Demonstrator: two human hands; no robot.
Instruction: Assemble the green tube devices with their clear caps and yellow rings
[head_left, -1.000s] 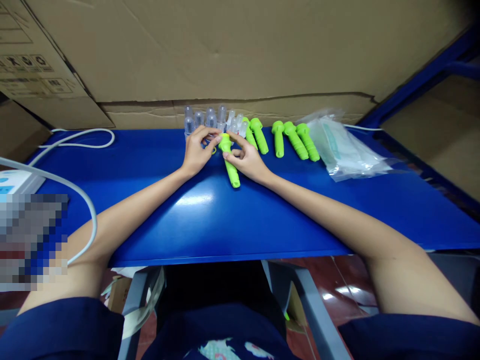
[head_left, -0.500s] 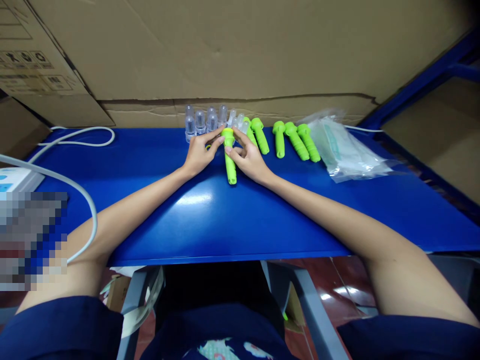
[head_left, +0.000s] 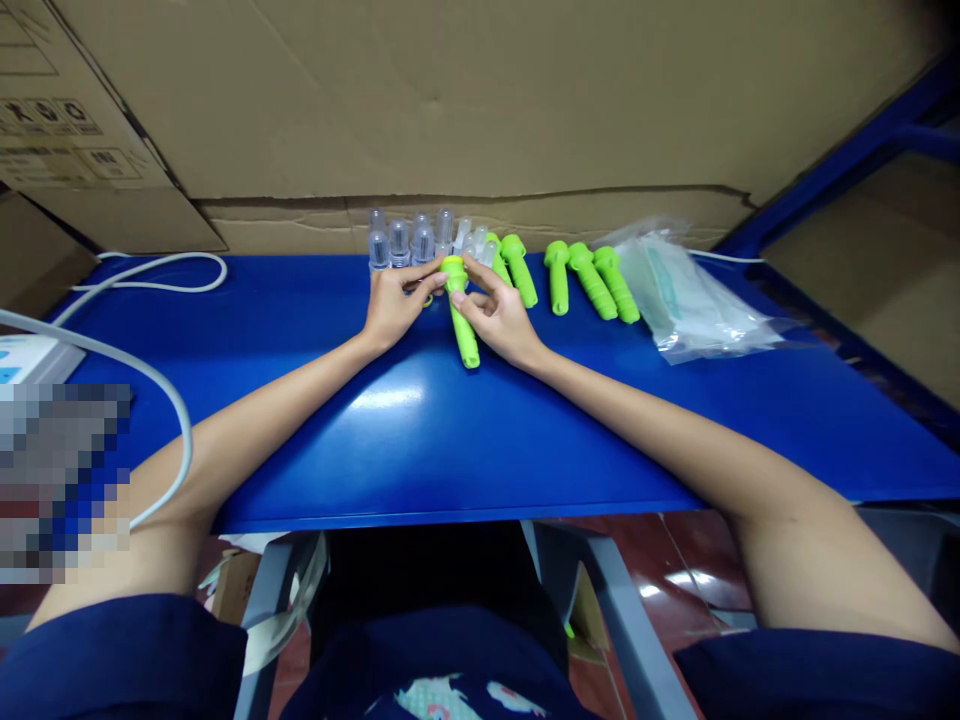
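A lime-green flashlight-shaped tube (head_left: pixel 464 335) is held at the middle of the table, its wide end away from me and its narrow ribbed end tilted toward me. My right hand (head_left: pixel 504 318) grips it from the right, the thumb on its body and a finger at the wide end. From the left, my left hand (head_left: pixel 391 308) pinches at the rim of that wide end. A small yellow-green ring-like piece (head_left: pixel 428 300) shows below the left fingers, mostly hidden. Just beyond my hands stand several clear plastic domed capsules (head_left: pixel 399 240) and smaller translucent caps (head_left: pixel 478 240).
Several more green tubes (head_left: pixel 559 280) lie to the right of my hands. Beside them is a clear plastic bag (head_left: pixel 697 305) with pale contents. A white cable (head_left: pixel 161 375) and a power strip (head_left: pixel 45 358) occupy the left. Cardboard (head_left: pixel 465 110) walls the back of the blue table (head_left: pixel 450 450).
The tube's near end has swung slightly to the right. My left fingers have shifted at the wide end, and more of the small ring-like piece shows beneath them.
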